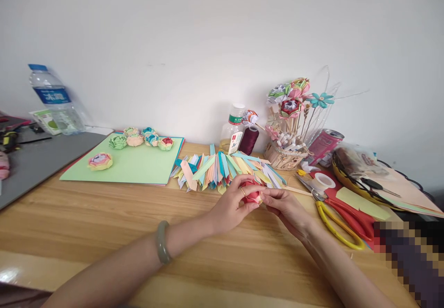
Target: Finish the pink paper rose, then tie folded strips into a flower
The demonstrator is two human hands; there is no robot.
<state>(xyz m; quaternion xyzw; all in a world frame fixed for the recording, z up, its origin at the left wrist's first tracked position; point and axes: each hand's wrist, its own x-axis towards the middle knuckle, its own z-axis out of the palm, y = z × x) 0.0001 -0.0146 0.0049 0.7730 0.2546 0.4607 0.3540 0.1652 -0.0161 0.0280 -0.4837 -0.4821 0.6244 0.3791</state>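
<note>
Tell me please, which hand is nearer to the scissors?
Right. The right hand is left of the scissors in the picture, at the edge of the red paper flower; the left hand is farther left, holding that flower.

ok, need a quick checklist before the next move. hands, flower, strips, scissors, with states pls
1. Red paper flower secure in left hand: ok, fingers wrapped around it.
2. Right hand at the flower: ok, fingertips at its right edge.
3. Right fingertips pinching a petal: cannot tell, contact too small to make out.
4. Paper strips close by: ok, fanned out just beyond the hands.
5. Left fingers off the strips: cannot tell, they overlap in this view.
6. Scissors away from the hands: ok, lying right of the right hand, not touching it.
</note>
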